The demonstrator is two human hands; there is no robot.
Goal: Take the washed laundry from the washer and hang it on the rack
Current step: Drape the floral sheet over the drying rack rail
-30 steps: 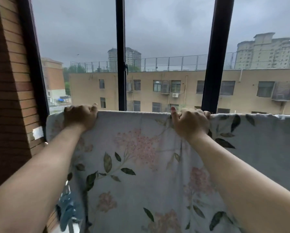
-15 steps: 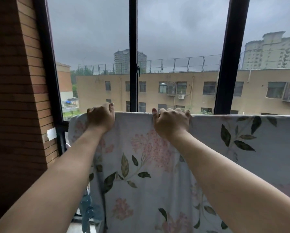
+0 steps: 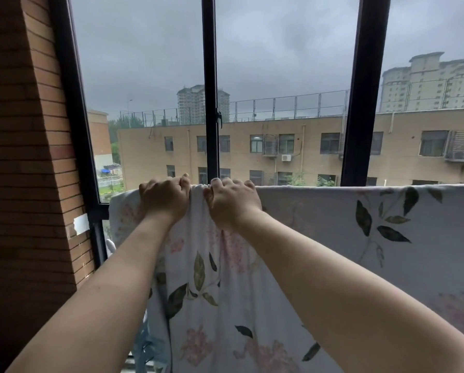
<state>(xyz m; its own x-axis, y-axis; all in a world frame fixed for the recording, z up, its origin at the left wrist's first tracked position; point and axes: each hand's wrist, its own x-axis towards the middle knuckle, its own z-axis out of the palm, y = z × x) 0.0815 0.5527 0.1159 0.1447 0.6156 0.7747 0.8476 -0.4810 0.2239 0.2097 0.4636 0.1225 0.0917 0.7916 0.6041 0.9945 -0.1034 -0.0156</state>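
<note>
two grips, left [image 3: 165,201], right [image 3: 232,205], atop sheet [image 3: 314,227]

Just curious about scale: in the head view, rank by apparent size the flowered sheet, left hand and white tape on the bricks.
1. flowered sheet: largest, hung across the lower frame.
2. left hand: gripping its top edge.
3. white tape: smallest.
This is apparent size only; nearness to the camera skews true sizes.

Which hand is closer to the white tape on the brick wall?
Left. The left hand grips the floral sheet nearest the white tape; the right hand grips it beyond, farther right.
</note>
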